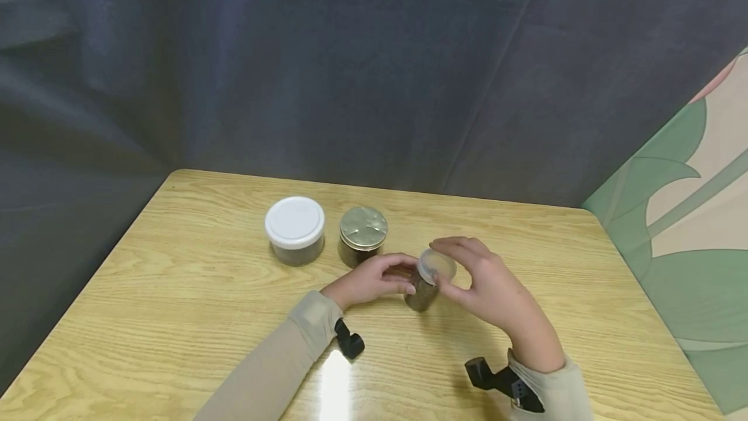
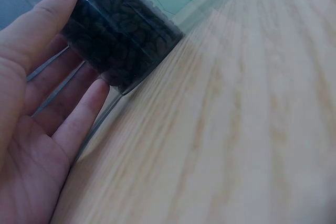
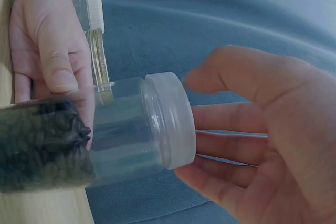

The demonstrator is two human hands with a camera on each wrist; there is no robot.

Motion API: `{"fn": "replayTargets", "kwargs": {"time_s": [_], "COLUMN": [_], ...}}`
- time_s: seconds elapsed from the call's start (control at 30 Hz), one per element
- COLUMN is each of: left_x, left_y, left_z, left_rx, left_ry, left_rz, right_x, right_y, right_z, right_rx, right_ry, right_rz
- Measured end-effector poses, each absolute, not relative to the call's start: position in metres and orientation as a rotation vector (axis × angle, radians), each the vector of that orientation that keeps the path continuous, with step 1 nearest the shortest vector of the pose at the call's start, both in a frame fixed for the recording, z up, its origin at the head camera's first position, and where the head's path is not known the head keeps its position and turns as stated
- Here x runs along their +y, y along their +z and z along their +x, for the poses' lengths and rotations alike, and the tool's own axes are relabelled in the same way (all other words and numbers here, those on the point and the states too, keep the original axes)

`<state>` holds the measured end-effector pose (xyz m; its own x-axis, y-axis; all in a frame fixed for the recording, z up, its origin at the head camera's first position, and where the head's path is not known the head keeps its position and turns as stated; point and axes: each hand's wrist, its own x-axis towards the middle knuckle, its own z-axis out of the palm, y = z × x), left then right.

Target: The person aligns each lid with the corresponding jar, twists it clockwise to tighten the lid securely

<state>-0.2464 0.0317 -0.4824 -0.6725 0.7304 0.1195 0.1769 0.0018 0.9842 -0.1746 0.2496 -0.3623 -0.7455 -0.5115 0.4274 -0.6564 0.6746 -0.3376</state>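
A clear plastic jar (image 1: 422, 292) with a frosted lid (image 3: 181, 121) stands on the table, its lower part filled with dark, seed-like pieces (image 2: 128, 30). My left hand (image 1: 374, 279) holds the jar from the left, thumb on the near side and fingers round the far side. Over the lid, my right hand (image 1: 487, 284) spreads its thumb and fingers to either side. In the right wrist view that hand's fingers are loosely extended, with the thumb tip just off the lid's edge and the lower fingertips right at its rim.
Behind my left hand stands a jar with a gold lid (image 1: 363, 229). Further left is a wider tub with a white lid (image 1: 295, 223). The wooden table (image 1: 193, 265) ends at a dark curtain (image 1: 350, 83) behind and a leaf-patterned surface (image 1: 695, 258) at right.
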Motion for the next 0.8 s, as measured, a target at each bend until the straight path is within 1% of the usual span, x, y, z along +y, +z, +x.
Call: {"fn": "replayTargets", "kwargs": {"time_s": [0.37, 0.8], "left_x": [0.0317, 0.0315], "left_y": [-0.4819, -0.48], "left_z": [-0.2464, -0.2453], "left_rx": [1.864, 1.847], "left_ry": [1.708, 1.71], "left_rz": [0.944, 0.924], "right_x": [0.2505, 0.2466], "right_y": [-0.3613, -0.3648], "right_z": [-0.1736, -0.1751], "right_rx": [-2.634, -2.627], "right_ry": [0.691, 0.688], "right_rz": [0.934, 0.859]}}
